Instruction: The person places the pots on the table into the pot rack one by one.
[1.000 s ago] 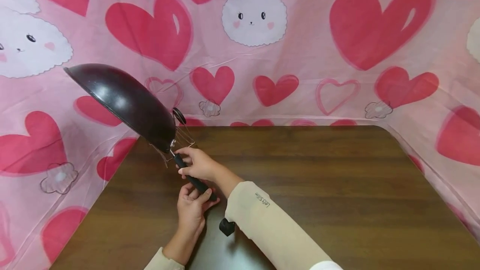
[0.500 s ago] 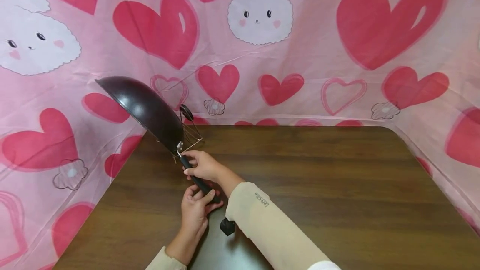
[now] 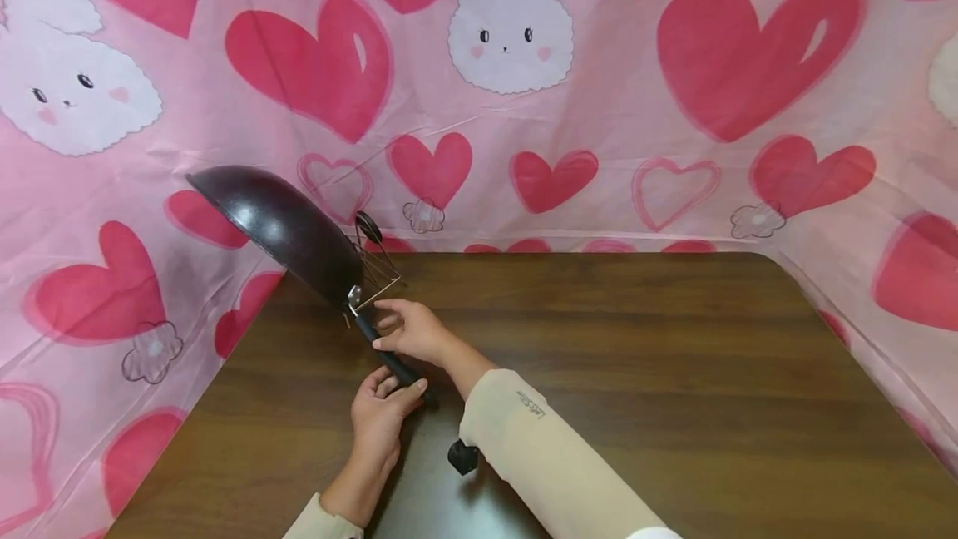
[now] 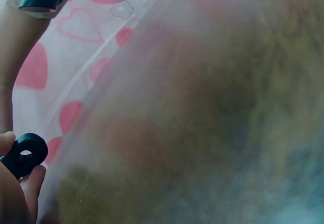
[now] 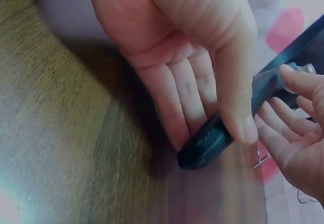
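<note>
A dark wok stands tilted at the table's left rear, its rounded underside turned up and its black handle slanting toward the front. My left hand holds the handle's lower end, thumb on top and fingers behind. In the left wrist view the handle's tip with its hanging hole shows between thumb and finger. Higher up, near the metal joint, my right hand is at the handle. Its fingers are spread and fairly straight beside it, as the right wrist view also shows, and the thumb tip overlaps the handle.
Behind and under the wok stands a thin wire rack with a black disc at its top. All this is on a brown wooden table. Pink cloth with hearts and rabbits surrounds the table. A black device hangs under the right sleeve.
The wok has shifted right and come down over the wire rack, then stayed nearly still. My right fingers, earlier wrapped round the handle, have drawn back and loosened; the left hand stays at the end.
</note>
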The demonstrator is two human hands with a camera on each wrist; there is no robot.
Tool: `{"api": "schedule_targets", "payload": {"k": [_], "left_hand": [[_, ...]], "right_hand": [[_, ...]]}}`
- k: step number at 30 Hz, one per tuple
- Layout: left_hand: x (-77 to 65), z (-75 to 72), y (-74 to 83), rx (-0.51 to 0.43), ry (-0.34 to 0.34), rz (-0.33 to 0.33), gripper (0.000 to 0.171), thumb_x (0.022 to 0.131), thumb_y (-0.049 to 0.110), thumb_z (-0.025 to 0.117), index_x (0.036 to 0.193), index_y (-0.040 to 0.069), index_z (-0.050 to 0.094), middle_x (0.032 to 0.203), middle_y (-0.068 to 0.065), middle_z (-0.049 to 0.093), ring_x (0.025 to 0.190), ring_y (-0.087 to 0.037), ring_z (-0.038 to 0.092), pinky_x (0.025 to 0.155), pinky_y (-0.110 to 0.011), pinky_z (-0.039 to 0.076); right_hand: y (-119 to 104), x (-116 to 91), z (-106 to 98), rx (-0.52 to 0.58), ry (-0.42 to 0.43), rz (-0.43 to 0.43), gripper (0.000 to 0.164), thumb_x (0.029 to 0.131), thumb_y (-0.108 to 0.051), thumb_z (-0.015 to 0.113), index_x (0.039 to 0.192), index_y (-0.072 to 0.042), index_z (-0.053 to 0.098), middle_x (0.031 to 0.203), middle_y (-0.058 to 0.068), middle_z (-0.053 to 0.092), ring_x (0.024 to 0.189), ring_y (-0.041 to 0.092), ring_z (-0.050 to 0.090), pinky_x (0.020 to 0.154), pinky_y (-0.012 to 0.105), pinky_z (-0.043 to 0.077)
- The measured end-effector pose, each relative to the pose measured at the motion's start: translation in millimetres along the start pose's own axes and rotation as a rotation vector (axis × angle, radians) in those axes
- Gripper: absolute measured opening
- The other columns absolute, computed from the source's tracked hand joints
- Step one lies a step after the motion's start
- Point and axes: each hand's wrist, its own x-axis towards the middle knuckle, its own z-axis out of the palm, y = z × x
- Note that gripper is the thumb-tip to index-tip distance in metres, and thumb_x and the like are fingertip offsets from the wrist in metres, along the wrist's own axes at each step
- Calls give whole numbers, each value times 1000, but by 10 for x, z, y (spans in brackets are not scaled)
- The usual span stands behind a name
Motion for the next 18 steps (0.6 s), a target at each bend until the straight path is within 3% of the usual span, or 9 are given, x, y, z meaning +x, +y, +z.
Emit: {"api": "schedule_targets", "payload": {"k": [8,14,18], "left_hand": [[35,-100,77,44,19,2,61,79,-10,74,130,-6,41,103,-12,59,81,-11,67,71,-30,58],[95,-285,307,225,18,35,47,80,-8,73,120,-6,49,92,-8,58,72,-10,62,65,-28,57],[130,-372,480,391,-56,90,36,81,-4,75,111,-8,55,83,-7,62,68,-12,61,64,-28,57]], "right_hand": [[166,-117,-164,91,94,-40,42,83,-1,75,123,0,60,112,24,65,80,17,66,65,28,56],[220,-249,-232,124,78,-61,36,84,-3,75,118,2,62,112,27,63,78,16,65,65,33,58],[206,-359,-296,112,78,-82,35,85,-5,75,117,1,63,112,24,63,83,19,66,66,32,58]]}}
